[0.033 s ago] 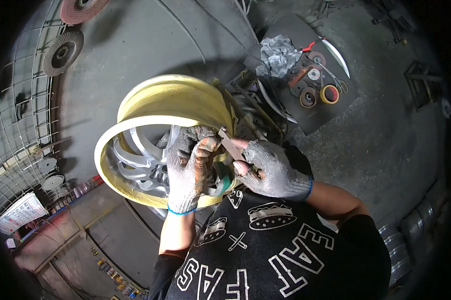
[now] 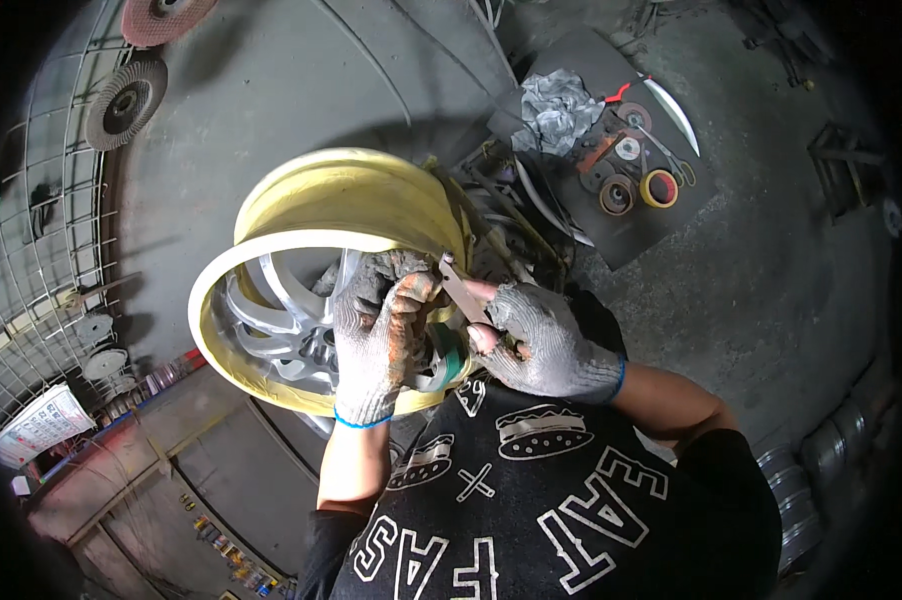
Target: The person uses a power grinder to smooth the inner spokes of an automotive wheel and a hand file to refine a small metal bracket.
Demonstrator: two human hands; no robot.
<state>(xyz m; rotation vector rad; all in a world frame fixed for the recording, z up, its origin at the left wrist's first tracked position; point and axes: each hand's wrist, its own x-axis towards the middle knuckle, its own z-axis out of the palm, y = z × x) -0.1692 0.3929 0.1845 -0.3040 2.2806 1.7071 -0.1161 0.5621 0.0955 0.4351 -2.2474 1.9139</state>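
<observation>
An alloy wheel (image 2: 289,300) stands in front of me, its rim barrel covered in yellow and its curved spokes bare silver. My left hand (image 2: 376,325), in a grey knit glove with orange stains, lies over the wheel's face with its fingers curled in. What those fingers hold, if anything, is hidden. My right hand (image 2: 549,338), gloved with bare thumb and fingertip showing, pinches a thin, flat brownish strip (image 2: 461,290). The strip's far end is close to my left fingers. A green curved thing (image 2: 449,358) sits low inside the wheel, right of my left wrist.
On a dark board at the right lie crumpled grey cloth (image 2: 559,108), tape rolls (image 2: 659,188), scissors (image 2: 683,170) and discs. A wire rack (image 2: 56,190) with abrasive flap discs (image 2: 127,105) runs along the left. A cable (image 2: 371,62) crosses the grey surface beyond the wheel.
</observation>
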